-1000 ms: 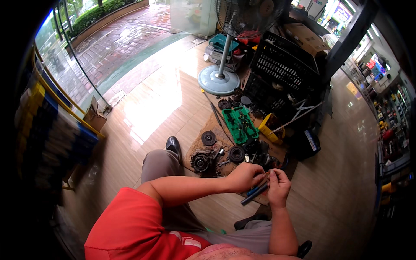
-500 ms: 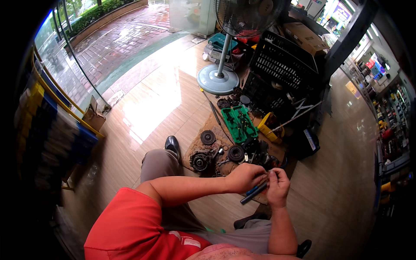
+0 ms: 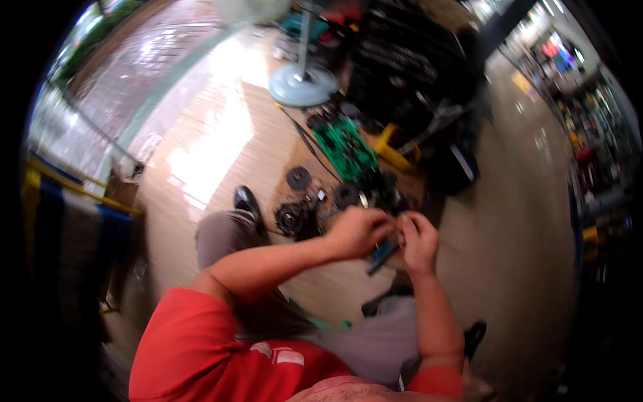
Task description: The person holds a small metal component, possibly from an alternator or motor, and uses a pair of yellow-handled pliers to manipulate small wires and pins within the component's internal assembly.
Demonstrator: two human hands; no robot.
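My left hand (image 3: 362,233) and my right hand (image 3: 416,242) are close together over the cardboard (image 3: 281,195), both with curled fingers pinching something small, blurred and hard to make out. Just below them lie a dark tube (image 3: 379,262) and a blue item (image 3: 383,249). Beyond my hands sit a greasy round metal housing (image 3: 291,218), a dark disc (image 3: 299,178), a second round part (image 3: 345,194) and a clutter of dark parts (image 3: 375,187). An open green tool case (image 3: 345,149) lies farther back.
A fan stand (image 3: 301,86) is at the back, beside black crates (image 3: 408,67). A yellow plastic item (image 3: 392,147) and a black case (image 3: 452,171) lie right of the parts. A yellow-railed rack (image 3: 80,194) is on the left, a glass doorway behind it, and stocked shelves (image 3: 586,154) line the right.
The whole view has shifted and blurred, so the floor items and my hands appear higher in the picture. My hands remain together with fingers pinched.
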